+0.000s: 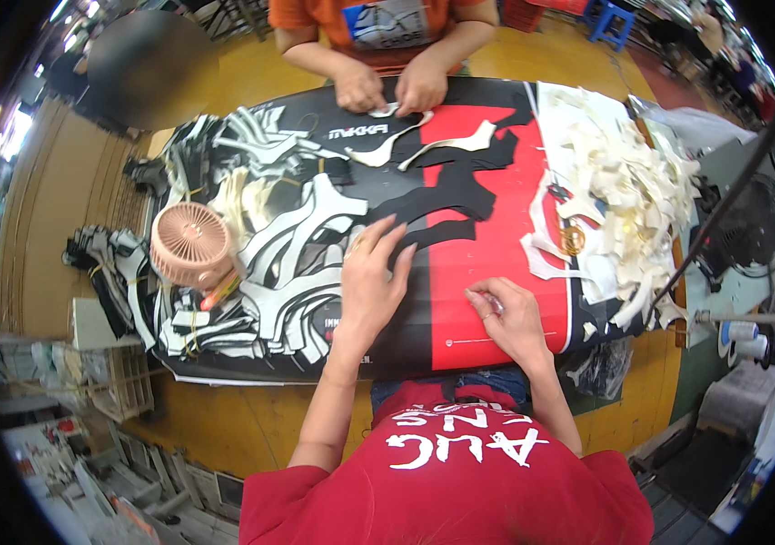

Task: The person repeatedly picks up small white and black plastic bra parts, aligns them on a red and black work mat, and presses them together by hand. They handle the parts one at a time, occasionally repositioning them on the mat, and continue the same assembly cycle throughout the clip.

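The table (397, 341) lies between the person and a co-worker, whose hands (422, 86) are at its far edge. On its left part is a pile of cut pieces (319, 207), with a small fan (189, 241) among them. The left hand (371, 282) is at the pile's right border; the right hand (508, 318) is farther right, towards the near edge. Beyond both hands, flat strips (456, 189) lie mid-table. A heap of scraps (633, 168) covers the right end, a ring (572, 240) on its left side. Cardboard (42, 209) stands left of the table, a larger fan (751, 218) right of it, and a stool (610, 23) behind, towards the right.
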Demonstrator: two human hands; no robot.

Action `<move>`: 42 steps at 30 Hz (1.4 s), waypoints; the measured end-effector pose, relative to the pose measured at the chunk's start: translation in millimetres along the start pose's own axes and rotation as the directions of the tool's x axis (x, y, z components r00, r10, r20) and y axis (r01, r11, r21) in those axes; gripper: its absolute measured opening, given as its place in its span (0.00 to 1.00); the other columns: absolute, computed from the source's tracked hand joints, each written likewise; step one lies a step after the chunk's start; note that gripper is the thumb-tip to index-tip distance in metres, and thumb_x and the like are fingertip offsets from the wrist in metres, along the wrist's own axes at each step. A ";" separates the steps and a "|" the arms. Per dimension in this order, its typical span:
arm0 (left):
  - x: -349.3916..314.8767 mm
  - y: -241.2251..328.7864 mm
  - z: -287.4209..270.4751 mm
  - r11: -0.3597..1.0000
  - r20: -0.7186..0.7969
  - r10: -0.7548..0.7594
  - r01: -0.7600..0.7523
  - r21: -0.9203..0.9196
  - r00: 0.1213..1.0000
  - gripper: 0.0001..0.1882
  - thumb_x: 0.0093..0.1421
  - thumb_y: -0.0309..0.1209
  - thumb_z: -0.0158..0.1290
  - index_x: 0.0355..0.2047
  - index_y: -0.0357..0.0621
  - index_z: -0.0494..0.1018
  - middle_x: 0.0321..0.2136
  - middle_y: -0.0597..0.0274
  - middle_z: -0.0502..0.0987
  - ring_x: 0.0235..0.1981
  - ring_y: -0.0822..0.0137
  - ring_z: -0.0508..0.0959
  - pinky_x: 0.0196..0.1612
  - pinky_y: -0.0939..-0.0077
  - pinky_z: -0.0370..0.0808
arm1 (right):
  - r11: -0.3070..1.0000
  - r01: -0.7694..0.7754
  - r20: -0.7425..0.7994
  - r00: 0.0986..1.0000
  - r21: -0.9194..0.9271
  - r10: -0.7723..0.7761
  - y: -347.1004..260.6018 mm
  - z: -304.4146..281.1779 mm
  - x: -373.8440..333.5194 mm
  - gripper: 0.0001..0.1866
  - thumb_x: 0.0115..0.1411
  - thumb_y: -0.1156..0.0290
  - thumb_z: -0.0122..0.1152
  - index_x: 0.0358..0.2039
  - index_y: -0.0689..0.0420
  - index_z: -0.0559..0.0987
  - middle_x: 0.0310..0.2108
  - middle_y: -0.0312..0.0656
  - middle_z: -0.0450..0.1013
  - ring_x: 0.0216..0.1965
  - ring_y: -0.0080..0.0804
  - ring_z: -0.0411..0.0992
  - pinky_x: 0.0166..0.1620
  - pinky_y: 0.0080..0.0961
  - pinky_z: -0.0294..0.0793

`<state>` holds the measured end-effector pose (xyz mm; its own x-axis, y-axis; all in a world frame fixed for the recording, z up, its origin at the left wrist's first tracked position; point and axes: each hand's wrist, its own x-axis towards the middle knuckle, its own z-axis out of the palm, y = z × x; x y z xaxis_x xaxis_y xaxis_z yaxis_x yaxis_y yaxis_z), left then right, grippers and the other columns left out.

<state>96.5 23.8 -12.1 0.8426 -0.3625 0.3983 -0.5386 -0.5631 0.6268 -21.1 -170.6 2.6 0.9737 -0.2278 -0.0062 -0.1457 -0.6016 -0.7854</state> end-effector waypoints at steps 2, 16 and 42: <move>30.5 0.6 32.6 0.997 0.060 0.061 -0.064 0.045 0.996 0.19 0.61 0.34 0.60 0.50 0.38 0.77 0.53 0.47 0.76 0.54 0.46 0.74 0.57 0.58 0.71 | 1.000 -0.018 -0.017 1.000 -0.003 0.018 4.1 -5.9 -3.6 0.10 0.62 0.68 0.66 0.36 0.62 0.81 0.29 0.47 0.77 0.29 0.37 0.78 0.33 0.29 0.75; 79.1 -17.3 87.3 0.992 0.149 0.099 -0.110 0.066 0.984 0.20 0.50 0.33 0.69 0.44 0.43 0.78 0.53 0.52 0.74 0.56 0.50 0.71 0.61 0.56 0.64 | 0.996 -0.089 -0.302 0.949 -0.001 0.085 53.9 -45.1 -38.0 0.07 0.61 0.71 0.65 0.35 0.62 0.81 0.28 0.45 0.77 0.25 0.36 0.75 0.31 0.30 0.74; -74.0 72.5 56.4 0.976 0.568 0.218 -0.187 -0.113 0.794 0.24 0.59 0.37 0.62 0.54 0.44 0.75 0.68 0.47 0.60 0.69 0.48 0.58 0.67 0.51 0.54 | 0.948 -0.319 -0.441 0.851 -0.001 0.286 74.1 -72.3 -48.1 0.10 0.63 0.64 0.64 0.38 0.57 0.82 0.33 0.43 0.76 0.32 0.40 0.79 0.36 0.35 0.77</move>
<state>-5.1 -32.0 -34.0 0.5499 -0.8321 0.0720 -0.6827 -0.3981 0.6127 -91.4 -259.5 -10.6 0.7094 -0.7035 0.0432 -0.4492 -0.4984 -0.7415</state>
